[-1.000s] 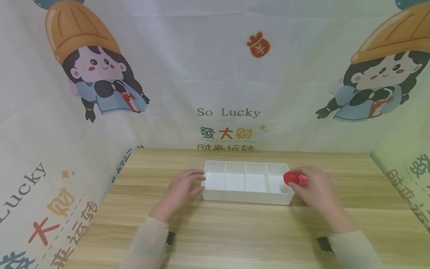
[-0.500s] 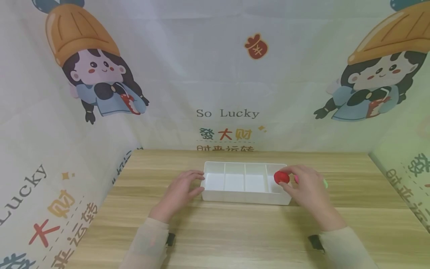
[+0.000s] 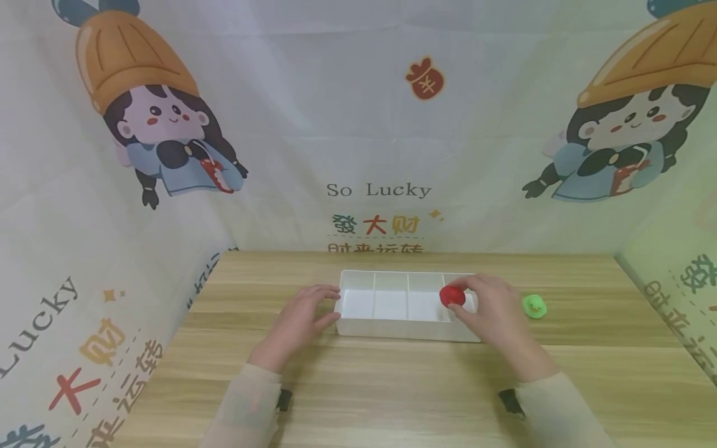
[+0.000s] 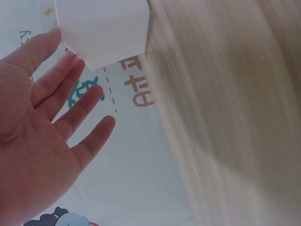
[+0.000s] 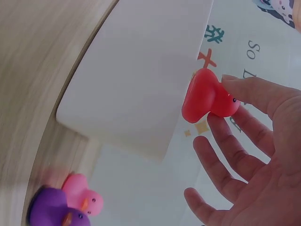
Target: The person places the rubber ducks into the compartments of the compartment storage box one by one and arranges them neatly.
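A small red rubber duck [image 3: 452, 297] is pinched between the thumb and fingers of my right hand [image 3: 495, 308], above the right part of a white four-sided divided box [image 3: 406, 328]. In the right wrist view the duck [image 5: 202, 96] shows its red body and head, with the thumb on the head and the lower fingers spread. My left hand [image 3: 302, 316] touches the left end of the box with its fingertips. In the left wrist view its fingers [image 4: 89, 96] are loosely extended, the thumb at the box wall [image 4: 106, 33].
On the wooden table [image 3: 392, 392], a green duck [image 3: 534, 306] lies right of the box. A pink duck [image 5: 82, 194] and a purple duck [image 5: 54, 207] stand near the box's right end, hidden behind the right hand in the head view. Printed cloth [image 3: 291, 124] surrounds the table.
My right hand has carried the red duck leftward, from the box's right edge to over its right part. The green duck has come into sight. The left hand has stayed put.
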A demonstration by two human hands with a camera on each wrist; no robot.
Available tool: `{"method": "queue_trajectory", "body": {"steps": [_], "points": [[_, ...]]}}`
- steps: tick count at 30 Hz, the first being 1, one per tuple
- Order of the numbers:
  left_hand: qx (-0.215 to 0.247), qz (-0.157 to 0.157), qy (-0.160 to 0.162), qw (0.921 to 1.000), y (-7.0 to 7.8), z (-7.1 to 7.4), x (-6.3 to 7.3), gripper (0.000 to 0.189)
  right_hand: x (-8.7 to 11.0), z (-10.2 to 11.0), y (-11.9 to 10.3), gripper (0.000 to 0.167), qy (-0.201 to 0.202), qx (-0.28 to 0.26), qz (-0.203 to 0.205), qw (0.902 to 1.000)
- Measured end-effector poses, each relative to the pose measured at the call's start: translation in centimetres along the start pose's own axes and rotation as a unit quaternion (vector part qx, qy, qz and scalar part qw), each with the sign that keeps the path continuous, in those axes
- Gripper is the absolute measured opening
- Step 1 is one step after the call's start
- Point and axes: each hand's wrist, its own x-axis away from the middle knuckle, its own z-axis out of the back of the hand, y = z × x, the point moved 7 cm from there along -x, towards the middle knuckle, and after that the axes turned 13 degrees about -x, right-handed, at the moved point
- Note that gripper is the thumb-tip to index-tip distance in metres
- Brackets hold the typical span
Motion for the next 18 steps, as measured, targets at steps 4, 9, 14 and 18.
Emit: {"method": "queue_trajectory", "body": {"steps": [4, 9, 14, 18], "points": [[0.002, -0.004, 0.002, 1.0000, 0.0, 0.0, 0.0, 0.038, -0.4, -0.6, -0.1, 0.036, -0.001, 0.012, -0.004, 0.9999], [0.005, -0.006, 0.001, 1.0000, 0.1, 0.1, 0.0, 0.039, -0.8, -1.1, -0.4, 0.034, -0.006, 0.007, -0.002, 1.0000], [0.005, -0.005, -0.001, 1.0000, 0.1, 0.2, 0.1, 0.039, -1.0, -1.7, -0.6, 0.032, -0.014, -0.004, 0.001, 0.9999], [0.008, -0.001, -0.005, 1.0000, 0.1, 0.2, 0.1, 0.040, -1.1, -2.2, -0.8, 0.033, -0.019, 0.001, 0.004, 0.9998]]}}
